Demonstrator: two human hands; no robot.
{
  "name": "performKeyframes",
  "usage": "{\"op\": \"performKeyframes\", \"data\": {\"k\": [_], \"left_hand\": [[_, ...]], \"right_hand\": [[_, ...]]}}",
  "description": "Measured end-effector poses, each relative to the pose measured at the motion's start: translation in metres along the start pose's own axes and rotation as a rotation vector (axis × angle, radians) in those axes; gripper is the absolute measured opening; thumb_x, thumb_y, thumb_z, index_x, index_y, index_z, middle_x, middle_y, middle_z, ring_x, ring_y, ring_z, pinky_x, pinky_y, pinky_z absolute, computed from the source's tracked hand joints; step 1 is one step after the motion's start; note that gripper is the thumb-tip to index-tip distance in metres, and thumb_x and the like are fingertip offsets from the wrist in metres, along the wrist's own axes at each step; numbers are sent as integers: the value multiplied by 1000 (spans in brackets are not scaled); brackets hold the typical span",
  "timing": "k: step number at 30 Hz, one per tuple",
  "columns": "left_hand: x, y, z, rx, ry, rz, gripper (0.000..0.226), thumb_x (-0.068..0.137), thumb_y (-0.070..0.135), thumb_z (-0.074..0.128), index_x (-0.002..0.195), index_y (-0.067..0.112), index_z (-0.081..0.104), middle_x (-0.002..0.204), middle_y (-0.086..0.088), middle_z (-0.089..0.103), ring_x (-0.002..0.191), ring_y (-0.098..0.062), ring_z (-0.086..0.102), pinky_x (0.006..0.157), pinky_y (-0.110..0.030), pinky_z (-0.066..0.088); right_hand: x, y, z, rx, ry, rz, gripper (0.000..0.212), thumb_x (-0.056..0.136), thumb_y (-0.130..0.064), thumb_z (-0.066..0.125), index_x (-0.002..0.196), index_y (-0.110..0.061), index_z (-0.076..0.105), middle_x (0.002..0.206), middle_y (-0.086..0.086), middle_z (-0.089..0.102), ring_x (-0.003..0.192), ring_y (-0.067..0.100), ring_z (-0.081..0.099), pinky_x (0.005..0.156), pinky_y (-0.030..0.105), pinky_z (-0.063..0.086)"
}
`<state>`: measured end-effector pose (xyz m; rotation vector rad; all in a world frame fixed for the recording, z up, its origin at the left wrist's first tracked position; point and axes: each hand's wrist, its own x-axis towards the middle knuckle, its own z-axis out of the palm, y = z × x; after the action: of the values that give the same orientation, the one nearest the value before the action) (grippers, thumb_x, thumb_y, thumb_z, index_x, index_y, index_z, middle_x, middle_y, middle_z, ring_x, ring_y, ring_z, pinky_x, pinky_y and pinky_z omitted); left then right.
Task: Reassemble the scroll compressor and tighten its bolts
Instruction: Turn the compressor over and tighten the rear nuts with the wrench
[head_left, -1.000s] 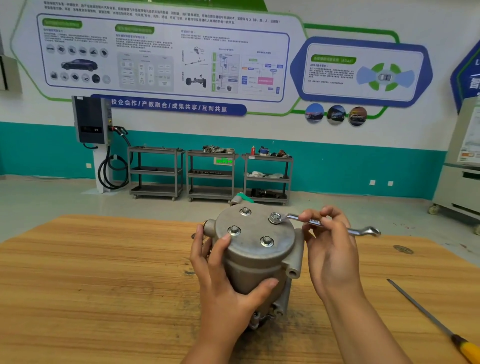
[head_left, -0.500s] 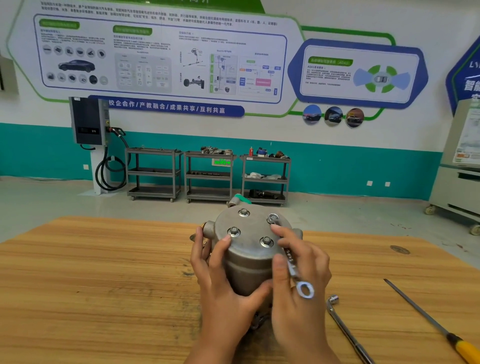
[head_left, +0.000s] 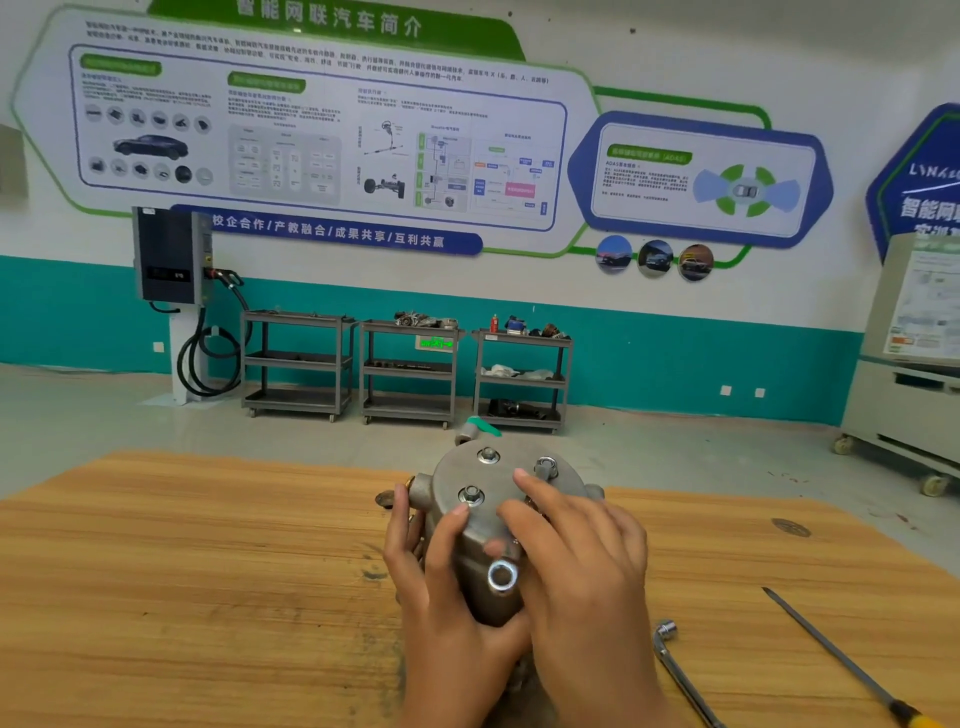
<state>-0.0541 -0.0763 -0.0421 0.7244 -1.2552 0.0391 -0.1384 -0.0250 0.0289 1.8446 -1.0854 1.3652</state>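
Note:
A grey metal scroll compressor stands upright on the wooden table, its round cover facing up with bolts in it. My left hand grips the housing from the near left side. My right hand lies over the cover's right half and holds a small combination wrench; its ring end shows below my fingers, its other end sits at the far-right bolt. The nearest bolt is hidden under my right hand.
An L-shaped socket wrench lies on the table to the right of my hands. Further right lies a long screwdriver with a yellow handle. Shelf carts and a wall charger stand across the room.
My right hand swung the wrench from pointing right round toward me, then leftward across the cover. The left hand kept its grip on the housing. The view moved closer.

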Motion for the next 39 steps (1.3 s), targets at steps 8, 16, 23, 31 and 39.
{"op": "performKeyframes", "data": {"k": [8,16,23,31,39], "left_hand": [[-2,-4,-2,22,-22,1,84,58,49,76,130,40,35,157,11,7,132,-44,39,91,-57,50],[-2,-1,-2,3,-23,-24,76,68,73,66,131,49,32,157,15,3,143,-28,27,99,-55,44],[-2,2,-3,22,-71,-32,82,65,79,62,133,47,29,156,17,1,140,-27,26,104,-26,26],[-2,5,-5,21,-100,-47,85,61,72,70,131,51,28,155,20,-2,141,-34,26,105,-35,31],[0,6,-7,28,-111,-30,86,59,60,74,131,51,29,156,18,-1,141,-33,26,104,-40,36]], "right_hand": [[5,8,-9,136,-68,-19,16,73,-7,67,89,-7,72,110,13,69,89,24,70,73,26,52],[16,5,-23,639,0,-17,25,103,-41,33,108,-27,53,116,-6,62,106,11,61,87,24,50],[53,46,-19,937,112,476,15,100,-19,31,96,-27,43,69,-4,62,66,9,59,66,20,49],[81,73,3,1144,-38,700,18,103,-9,32,98,-18,46,51,-6,51,51,6,47,49,19,43],[92,88,29,1215,-186,906,20,104,-11,31,92,-14,47,47,-6,50,50,9,42,54,23,37]]}}
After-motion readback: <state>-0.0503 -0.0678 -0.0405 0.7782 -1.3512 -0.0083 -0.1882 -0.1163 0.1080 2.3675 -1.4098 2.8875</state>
